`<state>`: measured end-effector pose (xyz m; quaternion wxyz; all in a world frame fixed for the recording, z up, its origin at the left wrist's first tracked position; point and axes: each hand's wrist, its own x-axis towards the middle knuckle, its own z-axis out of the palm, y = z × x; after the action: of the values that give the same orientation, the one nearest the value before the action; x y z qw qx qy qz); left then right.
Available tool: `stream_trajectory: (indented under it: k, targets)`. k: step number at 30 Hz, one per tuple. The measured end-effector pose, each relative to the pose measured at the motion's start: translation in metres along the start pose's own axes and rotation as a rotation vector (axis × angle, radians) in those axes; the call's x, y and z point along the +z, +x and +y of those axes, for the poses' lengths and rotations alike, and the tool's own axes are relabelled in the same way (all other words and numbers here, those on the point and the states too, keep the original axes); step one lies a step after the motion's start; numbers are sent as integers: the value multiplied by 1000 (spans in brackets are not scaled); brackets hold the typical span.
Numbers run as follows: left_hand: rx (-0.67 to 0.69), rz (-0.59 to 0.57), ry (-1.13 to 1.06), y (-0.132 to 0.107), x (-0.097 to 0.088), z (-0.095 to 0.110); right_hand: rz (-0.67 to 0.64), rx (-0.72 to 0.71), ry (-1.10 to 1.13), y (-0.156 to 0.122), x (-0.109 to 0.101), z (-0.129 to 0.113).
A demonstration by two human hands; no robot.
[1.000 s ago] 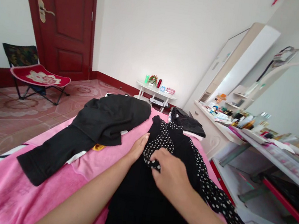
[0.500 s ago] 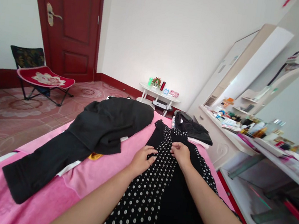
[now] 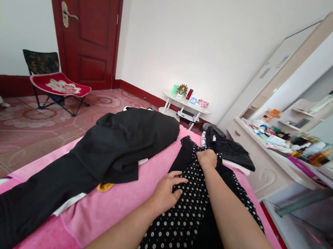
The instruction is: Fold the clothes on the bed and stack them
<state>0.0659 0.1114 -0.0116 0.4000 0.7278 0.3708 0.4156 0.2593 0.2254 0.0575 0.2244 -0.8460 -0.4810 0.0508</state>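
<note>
A black garment with white polka dots (image 3: 180, 223) lies spread on a pink blanket (image 3: 116, 201) in front of me. My left hand (image 3: 167, 192) rests flat on its left side, fingers spread on the fabric. My right hand (image 3: 207, 158) reaches farther out to the garment's top edge; its fingers curl down onto the cloth, and I cannot see whether they pinch it.
Black trousers and a dark top (image 3: 97, 160) lie on the blanket to the left. A folded dark pile (image 3: 228, 149) sits past the garment. A cluttered dresser (image 3: 279, 146) stands right, a small white table (image 3: 185, 104) at the far wall, a folding chair (image 3: 55, 81) by the red door (image 3: 90, 24).
The dotted layer has been laid open over the garment. My right hand moved away from me to the top edge. My left hand slid back a little toward me.
</note>
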Motion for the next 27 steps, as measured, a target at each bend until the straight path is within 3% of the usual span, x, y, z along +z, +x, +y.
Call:
stream_trajectory:
  k: [3, 9, 15, 18, 20, 24, 27]
  targets:
    - [21, -27, -6, 1, 0, 0, 71, -85, -75, -4, 7, -9]
    - [87, -49, 80, 1, 1, 0, 35, -300, -127, -34, 43, -2]
    - [139, -40, 149, 0, 4, -4, -116, -501, -102, -78, 33, 27]
    - [168, -48, 157, -2, 4, -6, -208, -616, -15, -108, 10, 56]
    - [180, -49, 163, -3, 4, -6, -229, -586, 24, -123, -15, 84]
    - [192, -37, 184, -4, 5, -6, -96, -243, -131, -132, -87, 153]
    - [196, -33, 188, -4, 5, -6, -158, -10, -285, -140, -137, 199]
